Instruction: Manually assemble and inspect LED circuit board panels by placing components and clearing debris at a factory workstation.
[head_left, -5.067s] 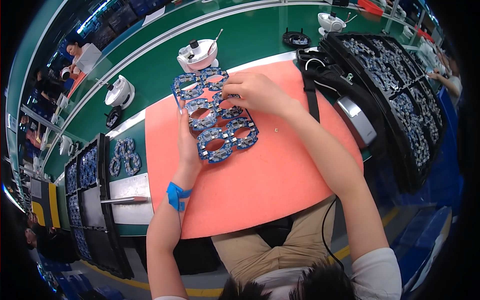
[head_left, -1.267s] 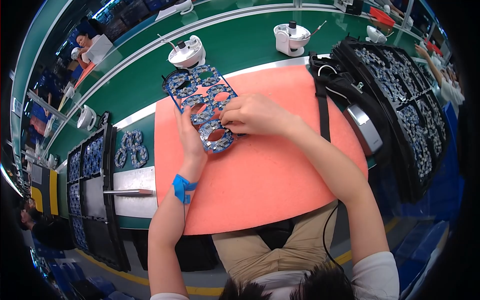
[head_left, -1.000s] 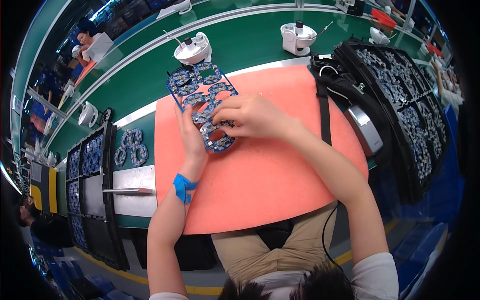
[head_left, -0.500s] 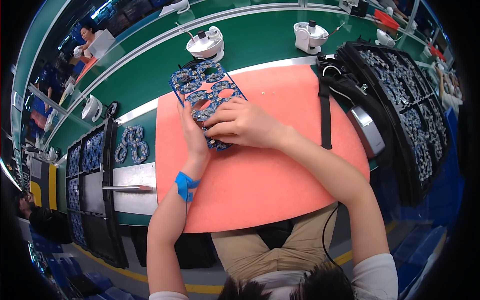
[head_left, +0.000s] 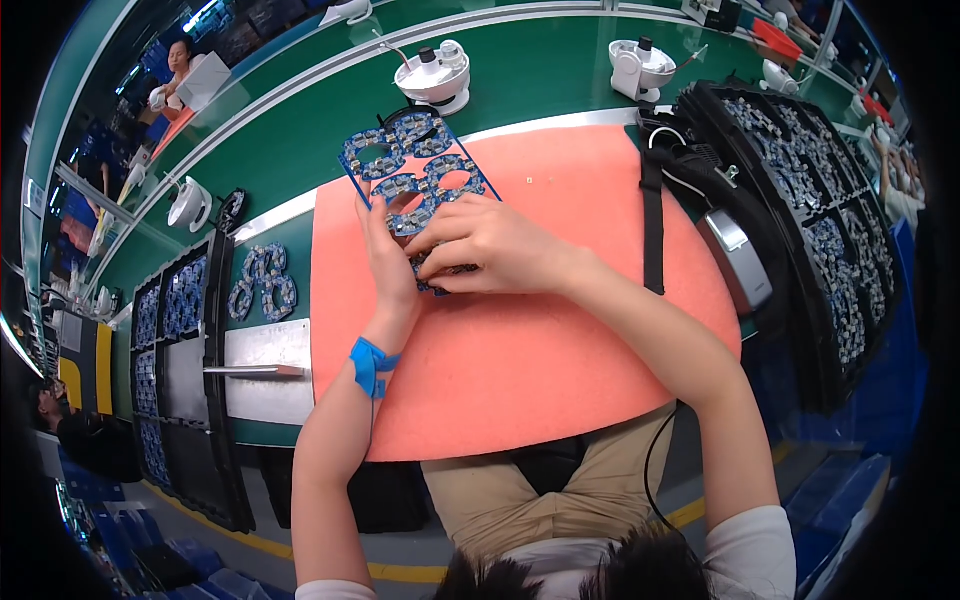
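Note:
A blue circuit board panel (head_left: 405,226) made of joined ring-shaped boards, thick with small parts, is held tilted above the orange mat (head_left: 560,350). My left hand (head_left: 388,262), with blue tape (head_left: 368,370) round its wrist, grips the panel's left edge. Over the panel's near right part, my right hand (head_left: 495,248) has its fingers bent and closed on the nearest ring board, which they partly cover. Whether a smaller part sits between those fingertips is hidden.
Left of the mat, loose ring boards (head_left: 265,280) lie beside a metal plate (head_left: 262,345) and a black tray (head_left: 215,400) of boards. Black trays (head_left: 800,220) full of boards stand at the right, near a grey device (head_left: 738,262). White round-bodied units (head_left: 432,78) stand on the green bench behind.
The view has shifted slightly. My right fingers have moved a little over the nearest ring board, covering more of it; both hands stay on the panel.

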